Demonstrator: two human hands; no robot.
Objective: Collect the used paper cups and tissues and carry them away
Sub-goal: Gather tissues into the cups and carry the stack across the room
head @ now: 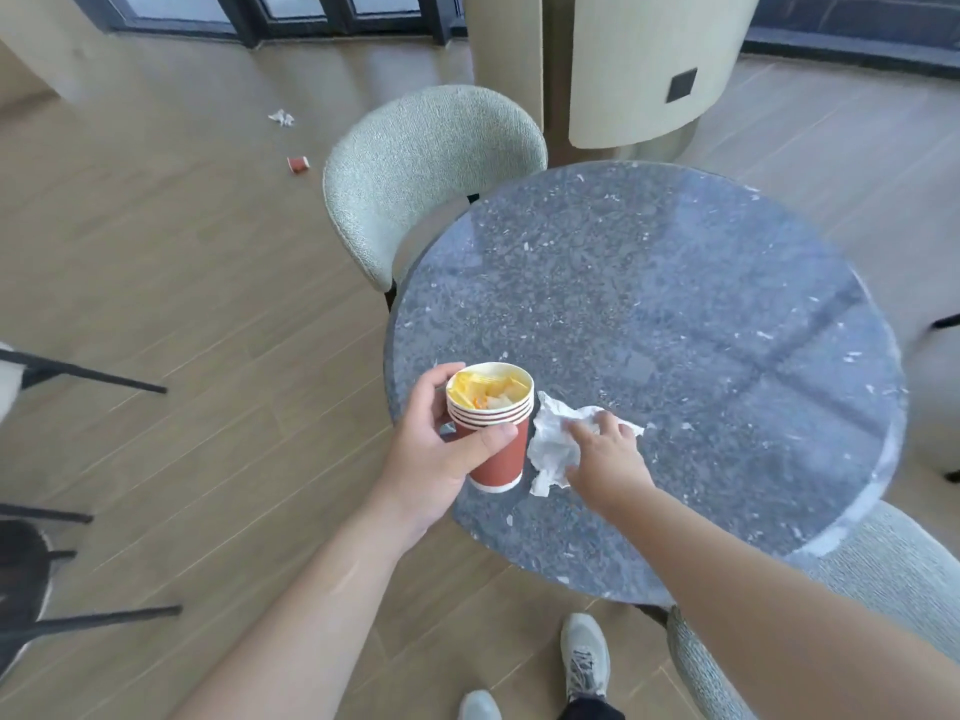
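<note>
While we held the stack of cups (492, 428) in our left hand (435, 459), fingers and thumb were clamped around its red wall, keeping it upright just off the near edge of the bench (675, 314). We judged that grip kept the yellow and white scraps inside from spilling and left the open mouth ready to take more. Just to the right of that hand, our right hand (608, 457) lay on the crumpled white tissue (550, 449), fingers spread and pressing down on it but not yet closed around it. The tissue lay flat on the bench, touching the foot of the cups, so it could go straight into them once gathered. Far beyond the left hand, on the floor past the grey chair (415, 174), another tissue (281, 117) and a fallen red cup (297, 164) lay near each other, yet to be collected.
</note>
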